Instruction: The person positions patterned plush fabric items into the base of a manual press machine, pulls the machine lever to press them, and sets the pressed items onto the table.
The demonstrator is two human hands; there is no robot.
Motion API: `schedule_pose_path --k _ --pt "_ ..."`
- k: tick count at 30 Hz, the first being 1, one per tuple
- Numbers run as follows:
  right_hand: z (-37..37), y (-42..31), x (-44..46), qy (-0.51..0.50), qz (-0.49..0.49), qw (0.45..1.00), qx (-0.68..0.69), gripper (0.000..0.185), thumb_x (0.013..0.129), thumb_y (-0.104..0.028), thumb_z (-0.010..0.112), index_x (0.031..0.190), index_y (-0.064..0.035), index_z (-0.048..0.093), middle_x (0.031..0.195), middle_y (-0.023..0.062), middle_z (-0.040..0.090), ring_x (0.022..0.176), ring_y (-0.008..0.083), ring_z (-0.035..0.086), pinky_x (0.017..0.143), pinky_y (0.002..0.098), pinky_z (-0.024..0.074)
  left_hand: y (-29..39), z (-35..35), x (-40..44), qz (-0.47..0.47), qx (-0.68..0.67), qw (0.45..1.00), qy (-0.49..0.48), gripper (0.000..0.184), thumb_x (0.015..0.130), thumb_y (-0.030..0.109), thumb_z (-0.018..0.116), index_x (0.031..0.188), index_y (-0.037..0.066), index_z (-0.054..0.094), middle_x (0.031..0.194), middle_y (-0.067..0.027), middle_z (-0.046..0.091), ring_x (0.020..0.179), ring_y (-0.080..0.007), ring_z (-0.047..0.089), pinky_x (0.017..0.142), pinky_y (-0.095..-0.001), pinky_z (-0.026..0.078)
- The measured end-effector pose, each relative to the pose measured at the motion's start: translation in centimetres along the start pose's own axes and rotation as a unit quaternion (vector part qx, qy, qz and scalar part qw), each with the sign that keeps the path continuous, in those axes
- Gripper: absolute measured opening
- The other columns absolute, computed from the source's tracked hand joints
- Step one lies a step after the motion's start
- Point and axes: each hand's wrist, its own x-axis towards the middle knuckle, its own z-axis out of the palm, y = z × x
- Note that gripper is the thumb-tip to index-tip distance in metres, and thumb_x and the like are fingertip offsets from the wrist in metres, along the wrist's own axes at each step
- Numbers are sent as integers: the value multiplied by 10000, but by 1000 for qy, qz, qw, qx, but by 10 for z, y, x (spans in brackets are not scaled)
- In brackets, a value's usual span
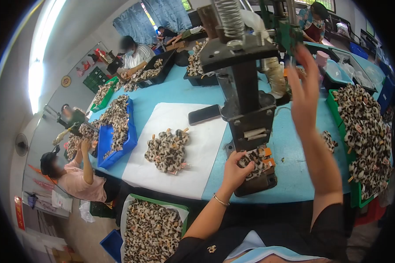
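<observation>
My left hand [238, 170] pinches a small black, white and brown plush piece [255, 163] with orange parts at its right edge. The plush lies on the base of a dark metal hand press [250, 114], under its column. My right hand [304, 94] is raised beside the press, to the right of its upper part. Its fingers stretch upward and apart, somewhat smeared by motion, and I see nothing in them. A loose pile of similar plush pieces [167, 150] sits on a white sheet [184, 118] left of the press.
A black phone [204, 115] lies behind the pile. Plush pieces fill a green crate [358, 199] at right, a blue bin [131, 142] at left and a lined crate [185, 215] below the table edge. Several co-workers sit around the blue table [162, 92].
</observation>
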Motion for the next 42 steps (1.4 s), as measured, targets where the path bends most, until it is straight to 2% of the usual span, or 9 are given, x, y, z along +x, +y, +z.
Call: schedule_pose_path --k 7,9,11,14,19,27,29,37,42 --pt "68 -16 137 -204 312 925 75 365 949 -411 605 822 -68 602 657 8 522 456 103 427 404 283 341 -3 1 0 7 6 1000 11 338 769 133 746 1046 -47 675 954 -88 649 898 -173 611 835 -293 476" --pt "50 33 143 -228 241 930 156 507 935 -405 635 1280 -46 540 1100 75 649 889 97 622 724 217 452 -4 2 -1 1 10 1000 10 345 766 135 750 1049 -47 672 968 -94 660 901 -173 620 830 -292 485" --pt "24 -70 62 31 154 961 229 305 992 -299 565 1067 -7 615 801 15 587 712 145 560 698 273 462 -8 1 -1 1 24 1000 9 350 764 137 755 1049 -46 669 983 -105 670 907 -174 630 827 -294 495" --pt "-57 -55 -24 -136 -199 938 250 232 1000 -150 476 1128 -11 612 838 49 532 645 97 465 620 257 409 -13 3 -1 -2 -41 999 23 372 746 163 776 1049 -24 670 979 -112 645 895 -229 636 813 -311 502" --pt "-5 -78 28 -3 -12 960 279 269 1030 -299 446 965 -72 575 798 -7 479 691 84 446 653 241 378 -9 2 6 17 1 1000 20 395 761 179 772 1079 -31 665 1022 -116 657 922 -223 647 834 -320 506" --pt "10 -8 51 -75 252 953 153 542 1014 -390 508 1444 -65 463 1391 103 542 1267 200 513 1051 303 364 7 -1 -18 -40 -198 979 28 591 859 134 750 1383 9 509 1038 -91 664 939 -162 642 827 -287 521" --pt "-33 25 -30 -31 111 993 0 274 1008 -130 495 1235 11 555 1113 72 617 996 149 580 891 258 443 -10 -15 -27 -71 -188 980 10 612 888 124 736 1416 -16 460 1026 -73 660 881 -112 629 775 -258 526" --pt "-28 38 -186 -334 480 809 64 215 899 -220 708 974 -25 656 837 16 657 685 108 573 630 288 467 -11 -12 -9 -178 -302 935 -54 282 1030 261 544 1141 4 582 998 -21 628 946 -70 568 842 -239 461" --pt "-44 -3 -201 -236 58 968 -57 264 824 -174 775 924 31 641 835 53 648 766 156 604 711 317 496 26 -4 -24 -162 -432 887 -23 187 1039 227 530 1012 50 583 894 40 587 824 -37 522 743 -202 435"
